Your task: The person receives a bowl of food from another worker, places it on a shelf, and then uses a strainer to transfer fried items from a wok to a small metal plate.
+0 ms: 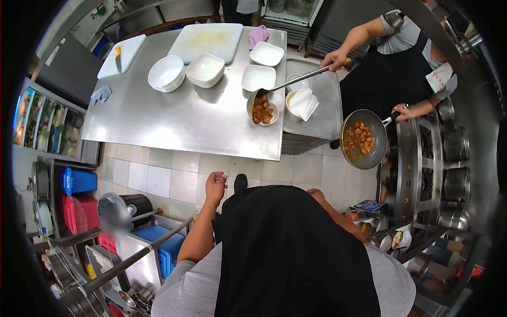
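Observation:
My left hand (215, 186) hangs in the air short of the steel table (174, 124), fingers loosely curled and apart, holding nothing I can see. My right hand (315, 194) is by my black apron (296, 248), its fingers mostly hidden. Across from me, a co-worker (391, 68) grips a long-handled ladle (293, 80) with brown chunks of food (262, 110) in its bowl. The ladle is over a small white bowl (273, 113) at the table's edge. The co-worker's other hand holds a frying pan (381, 141) containing more of the same food (359, 138).
Stacked white bowls (205, 70), two square white dishes (259, 77), cutting boards (206, 42), a knife (118, 58) and a purple cloth (258, 37) are on the table. White napkins (303, 103) lie right of it. A stove (422, 153) stands right; bins (79, 211) and rails (142, 251) left.

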{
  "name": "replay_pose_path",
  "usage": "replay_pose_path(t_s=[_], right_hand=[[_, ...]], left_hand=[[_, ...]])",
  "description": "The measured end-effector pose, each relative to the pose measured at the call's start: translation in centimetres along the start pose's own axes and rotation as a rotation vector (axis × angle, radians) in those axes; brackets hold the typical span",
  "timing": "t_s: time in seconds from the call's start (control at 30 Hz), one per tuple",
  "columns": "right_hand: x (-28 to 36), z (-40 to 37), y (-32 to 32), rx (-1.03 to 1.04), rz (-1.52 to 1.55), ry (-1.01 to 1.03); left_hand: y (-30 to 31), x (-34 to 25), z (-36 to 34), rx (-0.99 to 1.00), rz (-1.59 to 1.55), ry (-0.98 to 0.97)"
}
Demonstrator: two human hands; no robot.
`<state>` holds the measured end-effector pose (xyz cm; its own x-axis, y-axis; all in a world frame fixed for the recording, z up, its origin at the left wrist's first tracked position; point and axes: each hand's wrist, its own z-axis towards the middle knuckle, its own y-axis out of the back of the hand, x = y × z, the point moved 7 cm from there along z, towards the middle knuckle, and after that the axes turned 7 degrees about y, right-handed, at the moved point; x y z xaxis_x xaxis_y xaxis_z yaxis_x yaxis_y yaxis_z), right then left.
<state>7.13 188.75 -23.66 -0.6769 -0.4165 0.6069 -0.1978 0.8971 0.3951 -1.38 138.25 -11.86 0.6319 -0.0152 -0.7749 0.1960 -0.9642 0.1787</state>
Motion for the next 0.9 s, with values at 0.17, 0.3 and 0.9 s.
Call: replay_pose_path(t_s=[0.17,0.3,0.9], right_hand=[[-1.0,-0.6,0.9,-0.045,0.109,-0.077],[-1.1,-1.4,0.8,-0.071,0.198,-0.065],[-1.0,-2.1,0.5,-0.159,0.348,-0.124]], left_hand=[[-0.4,-1.0,0.3,0.006,0.013,-0.011],[-1.0,-2.5,0.4,-0.004,0.033,-0.036],[-5.7,-12.4,1.3,-0.077,1.253,-0.441]])
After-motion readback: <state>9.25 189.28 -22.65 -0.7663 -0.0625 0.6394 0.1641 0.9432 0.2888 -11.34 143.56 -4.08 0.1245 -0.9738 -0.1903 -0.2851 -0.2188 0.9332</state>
